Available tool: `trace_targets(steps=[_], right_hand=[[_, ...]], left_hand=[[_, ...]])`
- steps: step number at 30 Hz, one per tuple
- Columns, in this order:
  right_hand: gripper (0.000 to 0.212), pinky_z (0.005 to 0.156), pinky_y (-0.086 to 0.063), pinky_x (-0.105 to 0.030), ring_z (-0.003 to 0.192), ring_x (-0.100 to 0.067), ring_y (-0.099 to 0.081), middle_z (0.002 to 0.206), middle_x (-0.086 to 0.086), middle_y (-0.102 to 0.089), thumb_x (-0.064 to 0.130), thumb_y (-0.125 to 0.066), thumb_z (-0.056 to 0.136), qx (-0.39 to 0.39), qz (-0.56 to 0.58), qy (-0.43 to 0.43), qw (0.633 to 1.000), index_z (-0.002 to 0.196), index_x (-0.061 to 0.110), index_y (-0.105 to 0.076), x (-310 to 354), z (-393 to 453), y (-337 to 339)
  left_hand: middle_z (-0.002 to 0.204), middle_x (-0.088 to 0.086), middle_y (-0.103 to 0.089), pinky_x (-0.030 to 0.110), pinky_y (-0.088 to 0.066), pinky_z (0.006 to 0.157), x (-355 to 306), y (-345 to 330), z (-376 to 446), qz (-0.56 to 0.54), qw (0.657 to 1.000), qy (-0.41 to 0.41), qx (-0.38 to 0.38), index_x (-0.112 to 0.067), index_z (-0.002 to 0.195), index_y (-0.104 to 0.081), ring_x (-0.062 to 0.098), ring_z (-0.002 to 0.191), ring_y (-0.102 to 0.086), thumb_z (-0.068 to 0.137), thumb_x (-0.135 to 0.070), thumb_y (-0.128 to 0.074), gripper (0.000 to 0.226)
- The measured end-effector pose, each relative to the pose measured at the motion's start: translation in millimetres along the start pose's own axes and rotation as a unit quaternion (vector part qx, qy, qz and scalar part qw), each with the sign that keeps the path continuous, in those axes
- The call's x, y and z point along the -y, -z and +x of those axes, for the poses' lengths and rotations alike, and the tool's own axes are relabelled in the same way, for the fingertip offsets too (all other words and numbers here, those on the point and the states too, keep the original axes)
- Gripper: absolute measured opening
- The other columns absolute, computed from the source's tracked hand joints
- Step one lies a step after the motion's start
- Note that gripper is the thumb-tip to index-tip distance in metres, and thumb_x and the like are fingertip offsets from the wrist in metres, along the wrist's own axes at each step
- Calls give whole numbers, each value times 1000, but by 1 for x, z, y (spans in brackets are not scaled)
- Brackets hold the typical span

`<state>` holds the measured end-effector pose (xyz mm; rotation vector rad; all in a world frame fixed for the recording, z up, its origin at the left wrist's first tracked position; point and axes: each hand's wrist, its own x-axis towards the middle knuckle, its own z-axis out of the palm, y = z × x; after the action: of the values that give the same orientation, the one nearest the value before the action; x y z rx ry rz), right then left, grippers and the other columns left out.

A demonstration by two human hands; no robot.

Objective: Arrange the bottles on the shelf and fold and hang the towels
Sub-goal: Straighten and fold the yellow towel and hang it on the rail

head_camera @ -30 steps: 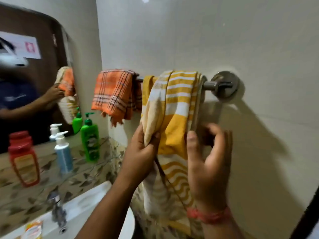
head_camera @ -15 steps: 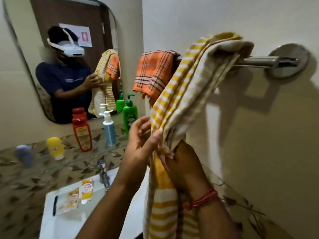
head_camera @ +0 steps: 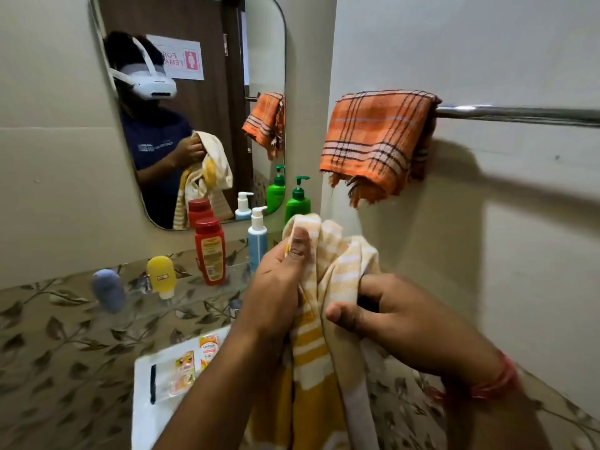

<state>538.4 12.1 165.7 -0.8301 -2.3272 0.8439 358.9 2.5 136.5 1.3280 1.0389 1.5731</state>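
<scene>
Both hands hold the yellow striped towel (head_camera: 328, 287) bunched in front of the chest, off the rail, with its long tail hanging down past the bottom of the view; it looks gathered this way so an edge can be found and a fold started. The left hand (head_camera: 276, 287) has its fingers curled shut around a clump of cloth, the thumb pressed flat on top to pin it. The right hand (head_camera: 399, 323) grips the neighbouring fold, fingers wrapped into the cloth and thumb pointing toward the left hand. The orange checked towel (head_camera: 373, 144) is already folded and draped over the left end of the towel rail (head_camera: 519, 113), leaving the bar bare to the right, probably as room for the yellow one. On the glass shelf (head_camera: 194, 292) under the mirror (head_camera: 207, 125) the bottles stand in a loose row: a grey bottle (head_camera: 108, 290) at the left end, then a yellow bottle (head_camera: 161, 276), a red bottle (head_camera: 210, 250), a blue pump bottle (head_camera: 257, 243) and a green pump bottle (head_camera: 297, 199) at the wall end.
</scene>
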Motion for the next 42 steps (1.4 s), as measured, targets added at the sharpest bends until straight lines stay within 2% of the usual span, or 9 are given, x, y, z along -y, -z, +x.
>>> trace_targets(steps=[7,10,14,17,20,26,29,35,42], right_hand=[[74,58,-51,-51,61,-29,-65,65,-13,-64,75,-47,84,-44,-61,9,997,66,6,-65,12,11,-1],[58,57,-50,-44,59,-15,-64,65,-4,-67,66,-51,89,-99,-94,44,990,70,14,-69,5,19,13],[32,83,-55,-35,98,-5,-62,105,12,-68,55,-60,89,-219,-100,129,962,106,29,-67,-14,49,29],[58,97,-43,-21,122,-3,-50,135,13,-52,54,-64,85,13,-88,114,990,136,32,-50,-29,73,37],[39,70,-51,-20,88,2,-63,102,15,-67,53,-68,82,153,-39,108,982,115,34,-63,-45,83,33],[35,59,-52,-36,69,-3,-58,77,11,-64,64,-60,77,102,-91,179,974,85,30,-61,-58,81,7],[21,61,-51,-37,70,-6,-58,76,10,-63,49,-64,83,107,-60,184,975,84,28,-61,-52,76,2],[6,66,-52,-38,76,-10,-60,82,10,-64,33,-59,90,47,-50,189,980,90,27,-61,-31,80,2],[7,55,-41,-14,73,1,-58,79,13,-64,29,-64,92,-135,14,146,980,87,25,-64,-18,86,6]], left_hand=[[117,7,-76,37,-61,86,6,17,-4,-77,996,47,25,-22,113,-76,25,111,-72,95,-68,-36,63],[116,11,-75,34,-61,82,8,15,8,-109,993,51,15,-21,109,-78,27,110,-72,94,-65,-40,59],[118,13,-74,41,-58,90,21,9,16,-106,992,53,-49,-22,111,-78,30,113,-70,94,-67,-44,59],[116,20,-73,47,-57,92,26,-3,13,-100,991,89,-16,-20,118,-74,36,110,-70,95,-69,-48,60],[116,22,-72,44,-60,86,30,-12,7,-112,988,106,-11,-14,123,-70,36,106,-71,98,-56,-57,51],[120,22,-70,46,-56,96,42,-2,-21,-51,987,120,-98,-14,120,-72,34,114,-68,90,-47,-66,45],[116,18,-72,55,-50,102,42,0,-28,-3,984,114,-140,-15,115,-75,34,115,-67,88,-47,-63,44],[122,10,-73,40,-54,101,23,-3,-28,74,991,43,-106,-22,122,-71,25,119,-67,99,-51,-52,42],[104,-6,-71,32,-56,87,17,22,-48,310,942,18,-129,-25,105,-70,11,102,-68,91,-2,-62,28]])
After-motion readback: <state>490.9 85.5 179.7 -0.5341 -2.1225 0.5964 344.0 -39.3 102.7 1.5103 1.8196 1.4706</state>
